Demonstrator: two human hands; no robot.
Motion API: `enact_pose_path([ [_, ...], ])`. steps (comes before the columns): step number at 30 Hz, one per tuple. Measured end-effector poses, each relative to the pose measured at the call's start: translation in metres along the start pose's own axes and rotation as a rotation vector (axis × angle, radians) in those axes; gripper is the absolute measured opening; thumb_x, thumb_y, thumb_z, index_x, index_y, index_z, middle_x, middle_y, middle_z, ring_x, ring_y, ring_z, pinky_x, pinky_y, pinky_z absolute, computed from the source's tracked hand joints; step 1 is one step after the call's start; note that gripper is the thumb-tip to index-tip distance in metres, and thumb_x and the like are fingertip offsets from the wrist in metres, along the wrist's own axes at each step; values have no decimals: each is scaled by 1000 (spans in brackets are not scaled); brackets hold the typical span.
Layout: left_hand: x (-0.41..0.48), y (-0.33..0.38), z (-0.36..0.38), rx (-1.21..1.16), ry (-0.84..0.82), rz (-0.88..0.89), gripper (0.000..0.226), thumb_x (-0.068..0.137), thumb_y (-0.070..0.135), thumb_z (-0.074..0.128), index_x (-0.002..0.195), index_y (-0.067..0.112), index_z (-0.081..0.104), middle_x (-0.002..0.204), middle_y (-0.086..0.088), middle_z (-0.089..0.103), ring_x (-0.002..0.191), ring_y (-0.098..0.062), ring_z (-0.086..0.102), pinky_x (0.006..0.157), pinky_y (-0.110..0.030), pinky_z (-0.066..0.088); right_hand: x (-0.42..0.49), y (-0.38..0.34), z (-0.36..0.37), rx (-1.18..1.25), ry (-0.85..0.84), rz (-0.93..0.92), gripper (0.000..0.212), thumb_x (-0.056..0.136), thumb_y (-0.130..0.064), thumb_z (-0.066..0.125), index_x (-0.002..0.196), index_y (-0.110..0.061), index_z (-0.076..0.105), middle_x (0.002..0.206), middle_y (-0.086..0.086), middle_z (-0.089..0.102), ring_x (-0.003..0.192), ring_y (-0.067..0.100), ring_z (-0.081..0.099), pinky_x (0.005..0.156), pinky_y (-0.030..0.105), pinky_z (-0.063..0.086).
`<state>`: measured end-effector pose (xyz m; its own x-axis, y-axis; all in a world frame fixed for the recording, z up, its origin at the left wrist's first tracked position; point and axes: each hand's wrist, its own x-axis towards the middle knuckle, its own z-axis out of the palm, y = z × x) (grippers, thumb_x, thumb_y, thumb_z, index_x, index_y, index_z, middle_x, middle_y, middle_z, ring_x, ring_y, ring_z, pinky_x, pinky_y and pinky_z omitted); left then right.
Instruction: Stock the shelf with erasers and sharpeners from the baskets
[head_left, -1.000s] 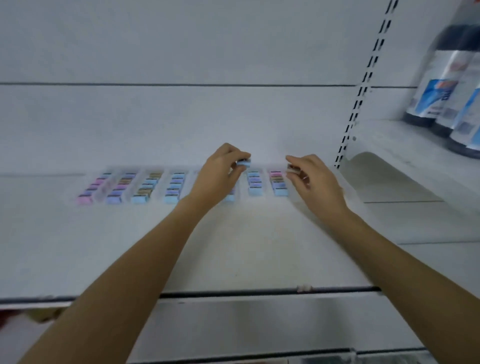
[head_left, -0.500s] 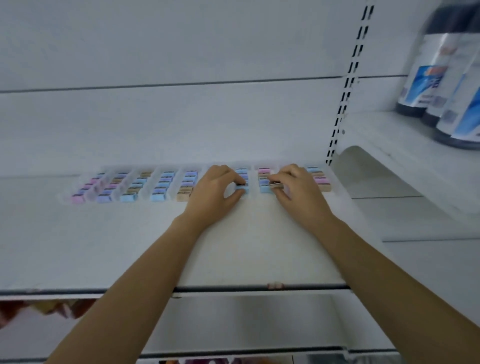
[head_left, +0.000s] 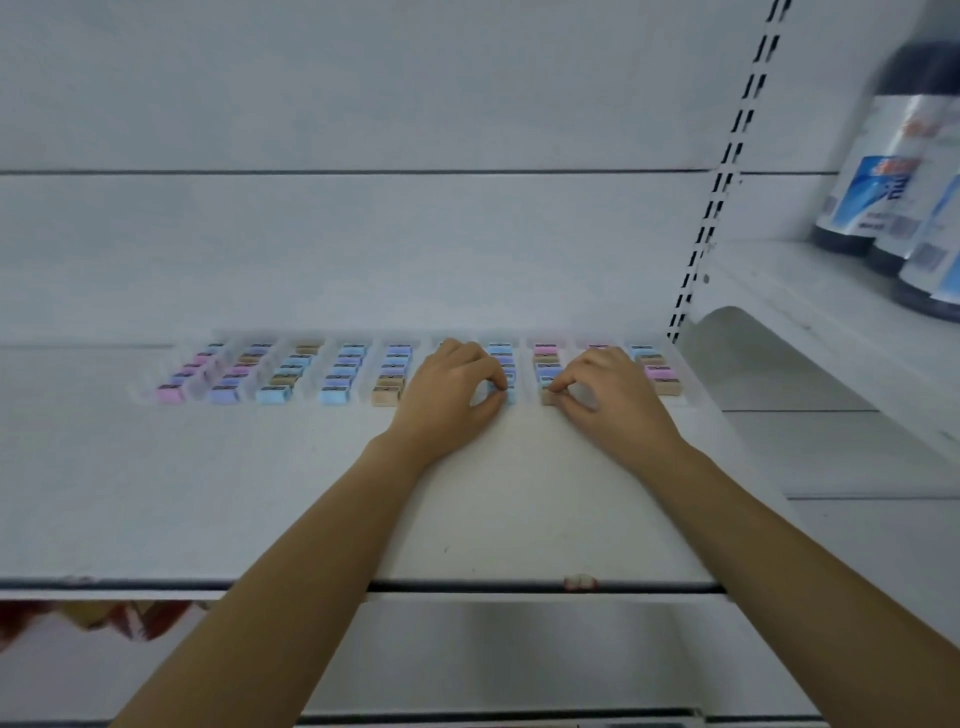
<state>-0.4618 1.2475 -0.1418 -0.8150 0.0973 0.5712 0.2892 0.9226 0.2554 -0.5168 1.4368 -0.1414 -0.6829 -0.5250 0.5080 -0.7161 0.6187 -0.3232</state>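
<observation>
On the white metal shelf (head_left: 311, 493), the left hand (head_left: 447, 395) pinches a small light-blue rectangular eraser (head_left: 510, 398) at the front of its row. Just beside it, the right hand (head_left: 613, 395) pinches a small tan rectangular eraser (head_left: 546, 399) at the front of the next row. Rows of pastel erasers (head_left: 280, 374) stretch leftward.

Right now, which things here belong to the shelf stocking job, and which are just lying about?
Job:
left hand pinching a blue eraser
right hand pinching a tan eraser
eraser rows
shelf under them

Lying about:
bottles on the side ledge
slotted upright
red patterned item below the shelf edge
</observation>
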Motion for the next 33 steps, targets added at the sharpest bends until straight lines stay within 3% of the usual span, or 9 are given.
enact_pose_path([
  [10, -1, 2, 1, -16, -10, -49, 10, 82, 18, 59, 84, 10, 67, 87, -3, 65, 90, -25, 53, 76, -20, 30, -2, -3, 0, -45, 73, -40, 10, 78, -11, 62, 81, -9, 71, 82, 4, 66, 85, 29, 56, 77, 34, 42],
  [15, -1, 1, 2, 18, 15, -81, 47, 82, 47, 38, 96, 15, 69, 100, 2, 66, 103, -21, 49, 88, -30, 35, 0, -3, 1, -102, 59, -21, 25, 79, -24, 54, 89, -10, 72, 90, 2, 70, 90, 30, 56, 81, 36, 42],
  [19, -1, 2, 2, 65, -76, -111, 39, 85, 42, 43, 103, 18, 68, 107, 5, 64, 112, -18, 45, 93, -28, 29, 1, -2, 2, -135, -8, 15, 34, 81, -32, 47, 94, -13, 72, 98, 0, 70, 97, 27, 52, 87, 34, 38],
  [28, 0, -1, 5, 39, -17, -86, 52, 81, 49, 31, 94, 18, 71, 98, 5, 66, 104, -19, 50, 89, -28, 31, 1, -2, 1, -117, -18, 32, 29, 87, -31, 50, 101, -14, 68, 105, -1, 67, 104, 25, 49, 91, 31, 33],
  [33, -1, 0, 3, 38, -4, -83, 53, 82, 48, 31, 100, 16, 69, 102, 3, 66, 105, -20, 50, 88, -27, 30, 1, -3, 0, -84, -27, 43, 27, 89, -26, 53, 109, -12, 66, 113, 1, 64, 110, 25, 44, 93, 30, 30],
])
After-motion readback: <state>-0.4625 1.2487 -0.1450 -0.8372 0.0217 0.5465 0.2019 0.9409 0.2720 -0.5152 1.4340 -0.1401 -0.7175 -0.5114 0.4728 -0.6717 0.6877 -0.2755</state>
